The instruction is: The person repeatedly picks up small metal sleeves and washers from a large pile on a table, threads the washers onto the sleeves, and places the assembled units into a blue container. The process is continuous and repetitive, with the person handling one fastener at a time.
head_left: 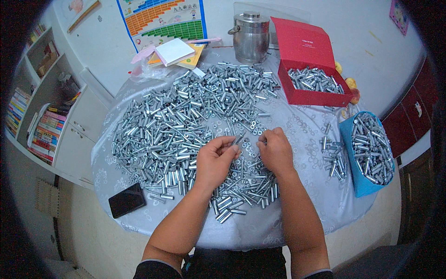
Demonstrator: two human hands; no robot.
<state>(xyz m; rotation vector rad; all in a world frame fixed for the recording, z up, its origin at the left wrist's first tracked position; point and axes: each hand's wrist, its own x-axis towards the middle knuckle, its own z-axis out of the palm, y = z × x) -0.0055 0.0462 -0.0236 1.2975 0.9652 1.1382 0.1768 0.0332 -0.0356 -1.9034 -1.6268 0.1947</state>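
My left hand (214,160) is closed, pinching a slim silver bolt (239,138) between thumb and fingers; its far end points up and away. Just to its right, my right hand (278,151) is curled with thumb and forefinger together, and whatever is in that pinch is too small or hidden to make out. Loose nuts and washers (253,125) lie on the cloth between and beyond the hands. A large heap of metal sleeves and bolts (162,121) spreads over the table's left and middle. More bolts, sleeves and nuts (248,186) lie between my forearms.
A red box (312,98) with its lid up holds assembled bolts, as does a blue bin (355,162) at the right. A small pile of bolts (335,160) lies beside the bin. A phone (127,200), a steel pot (251,39) and notebooks (174,51) sit around the heap.
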